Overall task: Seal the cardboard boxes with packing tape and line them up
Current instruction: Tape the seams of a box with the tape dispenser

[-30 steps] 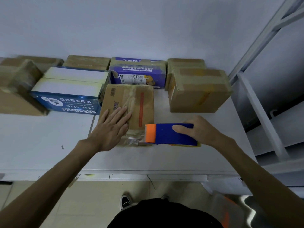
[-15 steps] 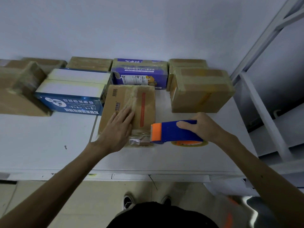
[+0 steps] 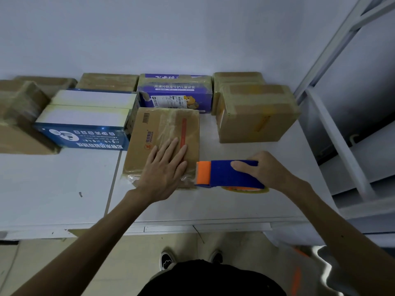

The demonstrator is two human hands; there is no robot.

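Observation:
A flat brown cardboard box [image 3: 149,133] with a red strip and clear tape on top lies in the middle of the white table [image 3: 53,189]. My left hand [image 3: 164,169] presses flat on its near part, fingers straight. My right hand [image 3: 263,171] grips a blue and orange tape dispenser [image 3: 222,174] at the box's near right corner, with the tape roll showing beneath it. Clear tape wraps over the box's near edge.
Taped boxes line the wall: brown ones [image 3: 27,116] at the left, a blue and white one [image 3: 85,124], a purple one [image 3: 175,92], and a brown one [image 3: 256,114] at the right. A metal shelf frame [image 3: 333,133] stands to the right. The table's front edge is close to me.
My left hand slid to the right across the box top. The dispenser stays at the box's near right corner, having shifted only slightly.

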